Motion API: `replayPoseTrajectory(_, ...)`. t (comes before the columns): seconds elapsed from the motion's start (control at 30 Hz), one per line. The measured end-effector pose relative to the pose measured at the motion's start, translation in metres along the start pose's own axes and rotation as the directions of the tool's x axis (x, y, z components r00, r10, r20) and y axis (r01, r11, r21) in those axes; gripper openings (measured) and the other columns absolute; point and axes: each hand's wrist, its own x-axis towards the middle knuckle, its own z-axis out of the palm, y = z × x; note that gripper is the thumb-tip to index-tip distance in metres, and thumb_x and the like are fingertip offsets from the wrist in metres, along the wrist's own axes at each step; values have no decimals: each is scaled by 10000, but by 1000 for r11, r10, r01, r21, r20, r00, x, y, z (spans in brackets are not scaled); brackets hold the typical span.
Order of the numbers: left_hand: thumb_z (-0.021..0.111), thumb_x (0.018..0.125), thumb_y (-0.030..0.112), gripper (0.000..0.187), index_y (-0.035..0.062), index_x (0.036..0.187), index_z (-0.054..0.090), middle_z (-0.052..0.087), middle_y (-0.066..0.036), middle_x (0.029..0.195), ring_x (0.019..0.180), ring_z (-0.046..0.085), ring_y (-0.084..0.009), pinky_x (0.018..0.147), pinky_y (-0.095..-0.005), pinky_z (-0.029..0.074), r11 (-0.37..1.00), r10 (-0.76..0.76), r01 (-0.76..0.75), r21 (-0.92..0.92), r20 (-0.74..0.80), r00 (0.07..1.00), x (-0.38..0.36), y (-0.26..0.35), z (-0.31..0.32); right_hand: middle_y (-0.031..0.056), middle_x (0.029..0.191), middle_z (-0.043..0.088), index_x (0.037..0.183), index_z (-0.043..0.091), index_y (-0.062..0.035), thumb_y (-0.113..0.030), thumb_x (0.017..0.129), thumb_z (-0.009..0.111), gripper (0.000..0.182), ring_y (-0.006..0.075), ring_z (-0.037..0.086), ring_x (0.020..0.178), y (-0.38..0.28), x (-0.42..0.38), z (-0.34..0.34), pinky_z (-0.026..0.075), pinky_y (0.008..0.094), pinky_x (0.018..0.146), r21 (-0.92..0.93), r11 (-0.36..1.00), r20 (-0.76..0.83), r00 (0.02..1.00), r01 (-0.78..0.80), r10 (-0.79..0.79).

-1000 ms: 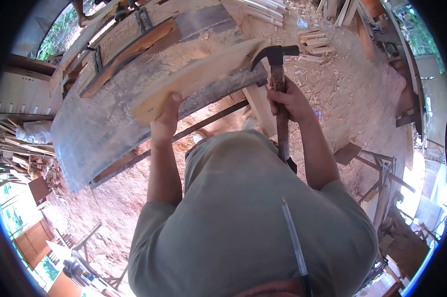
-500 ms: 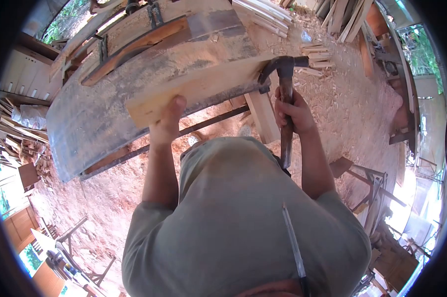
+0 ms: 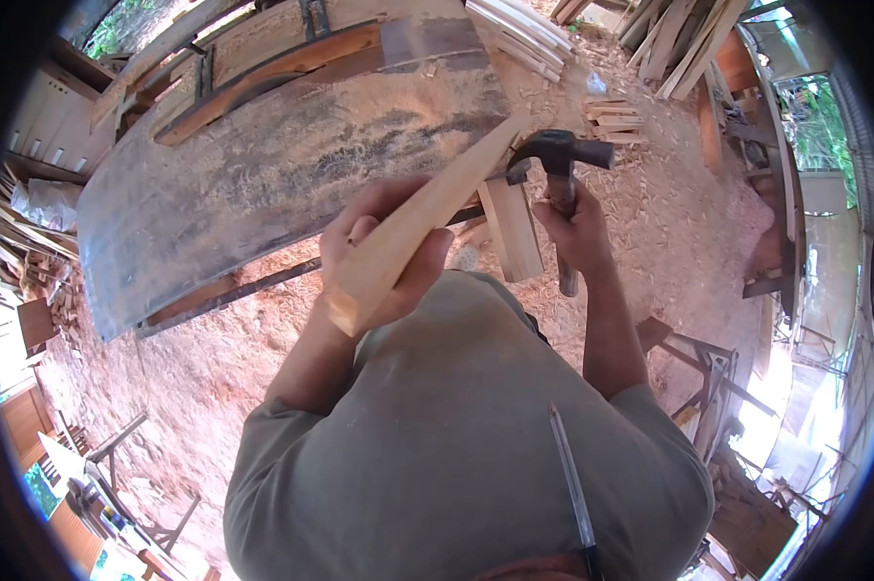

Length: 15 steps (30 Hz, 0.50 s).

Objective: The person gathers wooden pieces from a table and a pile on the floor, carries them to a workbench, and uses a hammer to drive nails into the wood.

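My left hand (image 3: 383,247) is wrapped round a pale wooden board (image 3: 427,213), thumb on one side and fingers on the other. The board is tilted, its near end close to my chest and its far end by the hammer head. In my right hand (image 3: 580,228) is a claw hammer (image 3: 558,155), gripped by its wooden handle below the head. The claw points left, close to the far end of the board. Below the hammer head, a pale wood block (image 3: 510,228) juts from the edge of the workbench (image 3: 204,213).
Sawdust covers part of the bench, where a curved wooden piece (image 3: 272,82) lies at the back. Wood strips (image 3: 524,39) and short offcuts (image 3: 614,121) lie on the shaving-strewn ground. Planks (image 3: 684,44) lean at the upper right. A wooden stand (image 3: 703,373) is to the right.
The board has come up off the bench and turned, its near end swinging toward my chest. My left hand's grip now wraps round it. The right hand with the hammer has shifted slightly lower.
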Motion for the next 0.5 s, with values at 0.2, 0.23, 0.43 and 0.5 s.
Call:
replayPoseTrajectory(0.2,653,862,60,376,-30,1220,582,645,-126,1146,1025,631,-201,880,-277,485,949,-160,165,-268,43,986,-5,-5,13,-47,712,516,991,598,-51,-104,865,690,164,42,466,640,3,1,8,392,233,584,-111,993,-55,998,36,-42)
replayPoseTrajectory(0.23,647,875,64,390,-34,1243,564,634,-125,1188,1057,625,-199,902,-275,478,961,-77,77,-266,8,997,-4,-12,14,-40,708,521,980,594,-47,-108,868,686,158,52,477,626,-2,0,7,403,240,577,1,999,-14,999,-42,42)
replayPoseTrajectory(0.43,651,886,60,418,-48,1276,545,624,-132,1206,1034,616,-161,873,-234,459,968,-45,65,-242,85,995,-5,-18,6,6,711,569,1026,587,-37,-121,881,668,187,104,556,615,14,2,8,452,274,577,105,994,22,999,-30,28)
replayPoseTrajectory(0.5,657,876,37,426,-54,1277,546,651,-120,1125,940,626,-124,801,-190,457,970,-14,35,-240,86,996,-7,-24,11,40,721,600,1058,585,-31,-136,886,660,215,146,591,622,13,2,12,471,297,596,87,996,-3,1000,-26,26)
